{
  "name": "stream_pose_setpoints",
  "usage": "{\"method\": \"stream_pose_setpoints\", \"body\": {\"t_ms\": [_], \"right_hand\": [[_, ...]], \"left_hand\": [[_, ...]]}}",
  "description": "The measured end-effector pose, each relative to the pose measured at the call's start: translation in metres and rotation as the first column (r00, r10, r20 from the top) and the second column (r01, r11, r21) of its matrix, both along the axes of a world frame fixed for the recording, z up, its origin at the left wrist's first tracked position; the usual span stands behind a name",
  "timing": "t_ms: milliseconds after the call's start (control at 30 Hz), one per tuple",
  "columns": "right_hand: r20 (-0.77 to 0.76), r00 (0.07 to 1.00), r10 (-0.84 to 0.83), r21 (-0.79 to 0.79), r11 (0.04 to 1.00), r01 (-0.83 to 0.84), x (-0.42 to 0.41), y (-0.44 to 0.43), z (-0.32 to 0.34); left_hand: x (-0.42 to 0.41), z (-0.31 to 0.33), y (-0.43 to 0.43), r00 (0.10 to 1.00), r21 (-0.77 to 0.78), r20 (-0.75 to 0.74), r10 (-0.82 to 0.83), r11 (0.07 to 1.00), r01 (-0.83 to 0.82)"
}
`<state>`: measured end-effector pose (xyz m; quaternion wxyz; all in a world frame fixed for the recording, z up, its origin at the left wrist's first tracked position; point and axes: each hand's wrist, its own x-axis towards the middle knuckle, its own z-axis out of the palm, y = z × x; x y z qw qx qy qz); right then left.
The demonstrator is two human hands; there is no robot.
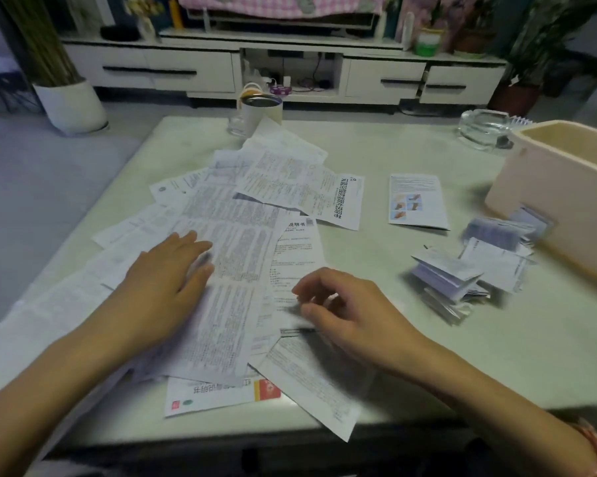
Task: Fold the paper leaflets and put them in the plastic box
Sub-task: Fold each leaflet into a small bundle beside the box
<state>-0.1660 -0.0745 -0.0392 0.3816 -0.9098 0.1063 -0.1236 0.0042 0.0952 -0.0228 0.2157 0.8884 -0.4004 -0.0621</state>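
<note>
- Leaflets (228,215) lay unfolded in an overlapping heap well left of the plastic box (551,187); my left hand (166,280) pressed them flat, fingers (190,241) straight.
- My right hand (352,304), nearer the box, hovered with fingers loosely curled, holding nothing; a pinch there could lift two sheets.
- Folded leaflets (462,270) sat just beside the box, outside it, and could spring open or get knocked.

My left hand (166,284) lies flat, palm down, fingers straight and close together. My right hand (352,315) is palm down, fingers loosely curled, gripping nothing.
</note>
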Motion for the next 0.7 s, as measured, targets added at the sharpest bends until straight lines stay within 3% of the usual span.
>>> {"method": "stream_pose_setpoints", "body": {"t_ms": [100, 200, 467, 700], "right_hand": [[0.054, 0.995, 0.088, -0.416, 0.907, -0.057, -0.001, 0.005, -0.012], [0.028, 0.995, 0.096, -0.599, 0.798, -0.060, 0.003, 0.011, -0.018], [-0.021, 0.984, 0.177, -0.706, 0.695, -0.140, 0.021, 0.023, -0.019], [0.095, 0.951, 0.295, -0.640, 0.749, -0.168, 0.022, 0.026, -0.014]], "left_hand": [[0.003, -0.005, 0.007, 1.000, 0.045, -0.015, 0.005, 0.999, -0.004], [0.003, -0.009, 0.007, 1.000, 0.076, -0.020, -0.012, 0.997, 0.014], [0.010, -0.014, 0.014, 0.998, 0.115, -0.048, -0.026, 0.993, 0.032], [0.015, -0.010, 0.020, 0.994, -0.033, -0.110, -0.029, 0.999, 0.025]]}}
